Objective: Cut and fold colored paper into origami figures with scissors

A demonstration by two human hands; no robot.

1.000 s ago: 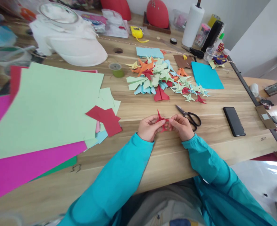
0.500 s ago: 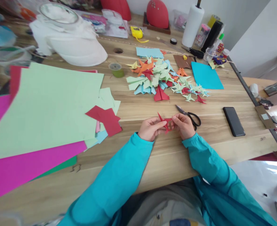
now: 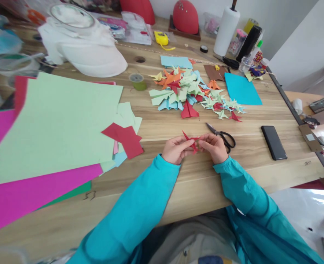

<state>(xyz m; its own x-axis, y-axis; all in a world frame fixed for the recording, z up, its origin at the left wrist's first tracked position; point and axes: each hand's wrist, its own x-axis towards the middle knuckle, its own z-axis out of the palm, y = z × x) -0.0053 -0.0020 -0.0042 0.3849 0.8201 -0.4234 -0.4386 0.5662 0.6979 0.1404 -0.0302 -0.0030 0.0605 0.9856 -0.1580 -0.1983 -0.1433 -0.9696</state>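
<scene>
A small folded red paper piece (image 3: 191,141) with pointed tips is pinched between both my hands just above the wooden table (image 3: 195,183). My left hand (image 3: 174,150) grips its left side with thumb and fingers closed. My right hand (image 3: 214,147) pinches the right side, fingers curled. Both arms wear teal sleeves. Black-handled scissors (image 3: 223,137) lie right beside my right hand.
A heap of folded paper shapes (image 3: 191,92) in green, blue, orange and red lies beyond my hands. Large green and magenta sheets (image 3: 52,128) and red scraps (image 3: 125,137) cover the left. A black phone (image 3: 273,142) and a blue sheet (image 3: 241,89) lie at right.
My fingers have shifted on the red piece, turning it so its points lie differently; the hands stay in the same spot. The view has moved slightly.
</scene>
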